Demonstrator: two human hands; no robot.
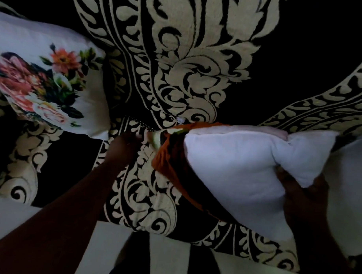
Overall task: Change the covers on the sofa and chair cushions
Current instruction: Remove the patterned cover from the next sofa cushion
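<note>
The bare white cushion insert (246, 165) lies on the black-and-cream patterned sofa (178, 65), its far end inside the bunched orange cover (169, 157). The right hand (297, 188) has its grip curled into the insert's near edge, while the left hand (124, 147) pinches the cover's edge. A floral-covered cushion (44, 76) rests at the left, well apart.

Two bare forearms enter from the bottom of the frame, one from the lower left corner and one from the lower right. No sleeve, cuff, watch or ring shows on either. The left hand (125, 146) sits near the centre of the frame, the right hand (303, 194) at the right. Both lie in deep shadow, so finer detail cannot be made out.
</note>
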